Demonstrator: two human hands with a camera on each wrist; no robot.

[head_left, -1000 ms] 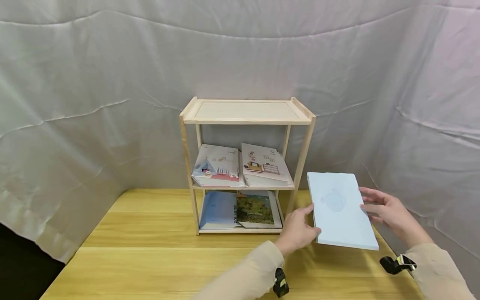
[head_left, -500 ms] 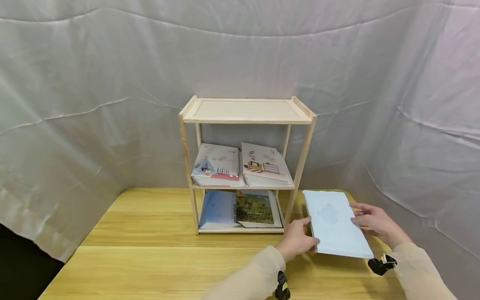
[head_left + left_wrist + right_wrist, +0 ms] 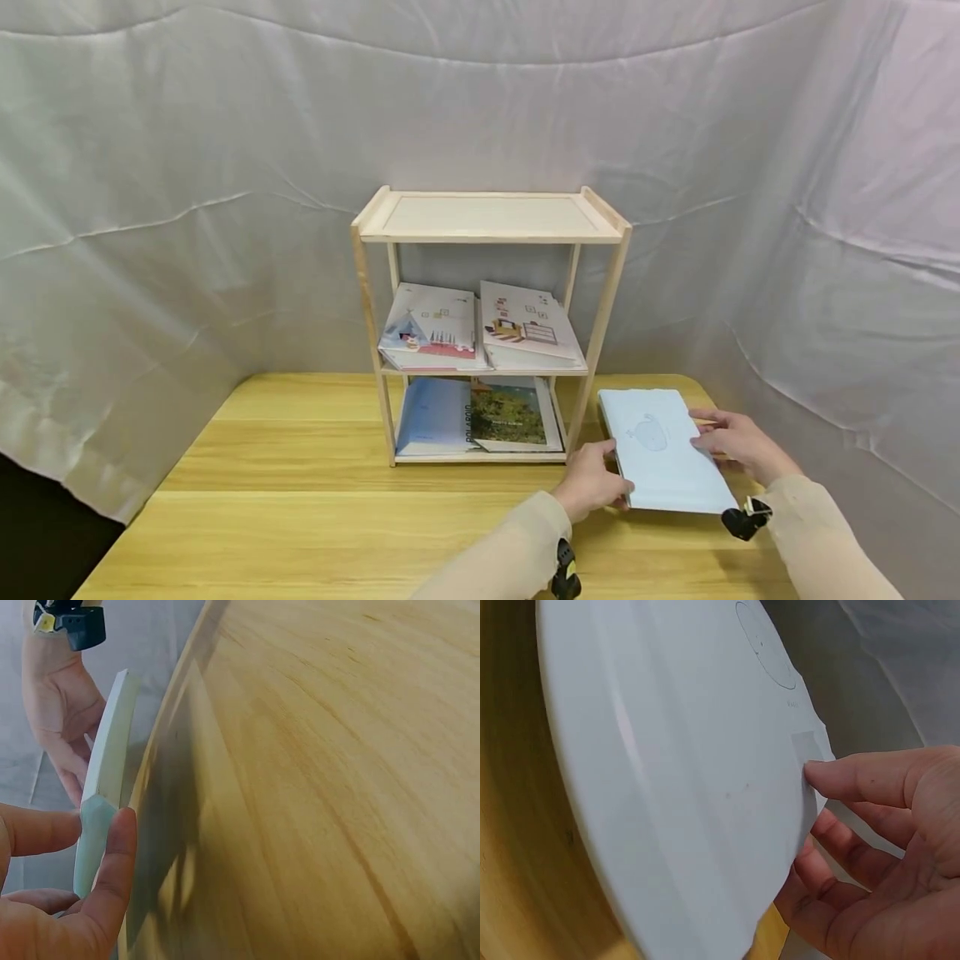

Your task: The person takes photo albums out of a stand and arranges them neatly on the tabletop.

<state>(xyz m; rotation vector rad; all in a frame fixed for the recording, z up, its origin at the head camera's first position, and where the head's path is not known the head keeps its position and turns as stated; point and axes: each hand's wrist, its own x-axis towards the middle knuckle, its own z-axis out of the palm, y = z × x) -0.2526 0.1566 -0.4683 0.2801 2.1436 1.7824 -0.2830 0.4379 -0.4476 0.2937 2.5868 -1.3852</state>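
A pale blue book [image 3: 656, 454] with a whale drawing on its cover lies cover up between both hands, to the right of the wooden rack. My left hand [image 3: 594, 482] pinches its left edge, thumb on top. In the left wrist view, fingers [image 3: 112, 862] grip the book's corner [image 3: 94, 832], and a shadow falls on the table below. From the other side my right hand [image 3: 742, 446] holds the right edge. The right wrist view has the thumb [image 3: 855, 776] on the cover [image 3: 682, 772] and the other fingers beneath.
A three-tier wooden rack [image 3: 491, 218] stands at the table's back. Several books [image 3: 435, 325] lie on its middle shelf; a blue POLAROID book [image 3: 435, 417] and a photo album [image 3: 510, 414] occupy the bottom. Grey cloth [image 3: 480, 108] encloses the wooden table [image 3: 300, 500].
Both hands have lowered the book toward the table and shifted it slightly left, closer to the rack. The right hand has moved down and left along with it.
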